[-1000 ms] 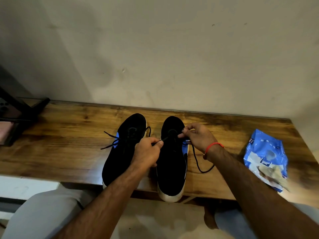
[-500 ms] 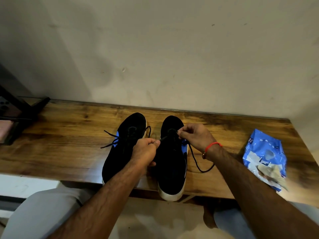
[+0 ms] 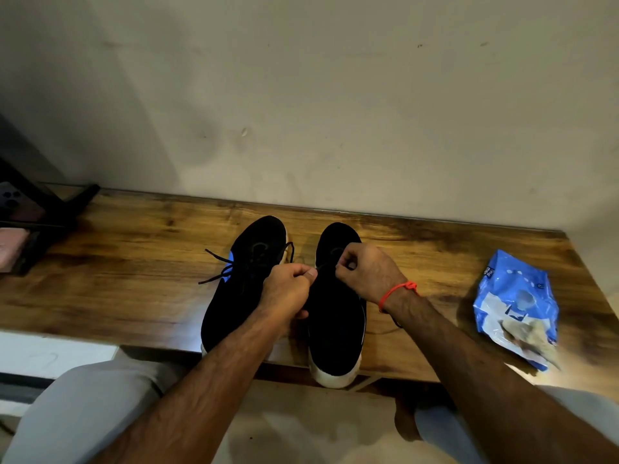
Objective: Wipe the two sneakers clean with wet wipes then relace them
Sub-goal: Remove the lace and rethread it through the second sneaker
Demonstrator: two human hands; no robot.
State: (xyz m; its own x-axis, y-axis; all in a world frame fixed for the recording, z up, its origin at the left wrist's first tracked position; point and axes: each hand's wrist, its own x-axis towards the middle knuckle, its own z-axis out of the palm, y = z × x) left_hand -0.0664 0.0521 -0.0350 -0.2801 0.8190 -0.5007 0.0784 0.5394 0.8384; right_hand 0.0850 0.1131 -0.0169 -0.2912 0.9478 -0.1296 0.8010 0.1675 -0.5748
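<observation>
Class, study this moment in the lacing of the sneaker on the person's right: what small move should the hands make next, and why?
Probably draw both lace ends outward to take up slack. The left hand and right hand each pinch the black lace over the right sneaker, and a loose loop trails on the table beside it. No knot shows.

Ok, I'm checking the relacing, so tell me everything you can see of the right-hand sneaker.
The right-hand sneaker is black, cloth-like, with an off-white sole showing at the heel. It lies on the wooden table beside its mate, toe toward the wall, heel overhanging the near edge. Both hands work its black lace: the left hand pinches one end, the right hand grips over the eyelets.
</observation>
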